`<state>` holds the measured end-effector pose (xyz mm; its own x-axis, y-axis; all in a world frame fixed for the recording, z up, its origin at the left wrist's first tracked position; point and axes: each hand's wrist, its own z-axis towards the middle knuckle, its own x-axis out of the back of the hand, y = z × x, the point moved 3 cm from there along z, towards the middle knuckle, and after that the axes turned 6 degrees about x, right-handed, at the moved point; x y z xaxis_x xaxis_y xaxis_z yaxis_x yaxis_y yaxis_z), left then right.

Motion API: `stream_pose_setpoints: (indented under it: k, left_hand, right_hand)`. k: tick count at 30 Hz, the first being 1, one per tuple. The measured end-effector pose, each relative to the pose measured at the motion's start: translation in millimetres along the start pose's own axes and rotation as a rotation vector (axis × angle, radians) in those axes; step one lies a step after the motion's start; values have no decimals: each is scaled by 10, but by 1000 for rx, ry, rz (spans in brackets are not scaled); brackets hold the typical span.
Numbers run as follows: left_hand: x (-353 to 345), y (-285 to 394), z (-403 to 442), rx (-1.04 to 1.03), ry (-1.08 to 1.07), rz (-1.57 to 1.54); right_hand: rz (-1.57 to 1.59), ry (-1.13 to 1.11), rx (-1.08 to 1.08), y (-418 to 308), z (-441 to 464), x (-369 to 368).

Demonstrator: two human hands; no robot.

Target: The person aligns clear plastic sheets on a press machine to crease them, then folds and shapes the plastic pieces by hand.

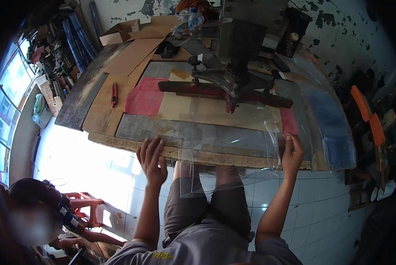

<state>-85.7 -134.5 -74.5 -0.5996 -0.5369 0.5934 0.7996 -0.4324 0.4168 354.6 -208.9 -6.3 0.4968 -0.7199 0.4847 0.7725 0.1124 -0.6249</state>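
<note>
Right hand (292,152) pinching clear plastic sheet (231,143) at right side, thumb against fingers, probably keeping it straight; left hand (153,162) sitting by table edge (114,142), fingers spread, seemingly gripping nothing; sheet lying before press bar (207,91), overhanging edge, perhaps easing reach

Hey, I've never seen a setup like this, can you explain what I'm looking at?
This one picture comes from a camera on a person's head, looking down at their bare hands. A dark metal machine with a long bar stands over a worktable. Pale and pinkish-red sheets lie around the bar, with a red cutter off to the left. A clear plastic sheet hangs past the table's front edge. The left hand is open and empty; the right hand is at the clear sheet's right side, though its grip is unclear.
</note>
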Motion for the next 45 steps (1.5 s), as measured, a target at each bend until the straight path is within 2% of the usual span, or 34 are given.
stream_pose_setpoints:
  k: [3,12,18,24,45]
  left_hand:
    - [-239,-155,-337,29,113,28]
    - [-563,-338,-358,-109,317,28]
    - [-525,-302,-402,-38,262,19]
    - [-545,-308,-392,-24,310,-35]
    - [-484,-279,-406,14,240,-24]
  right_hand:
    - [12,9,-36,107,-26,-26]
    - [9,-6,-91,160,-49,-14]
    - [59,122,-108,214,-61,14]
    - [60,48,-100,240,-65,-1]
    - [96,29,-133,263,-89,-12]
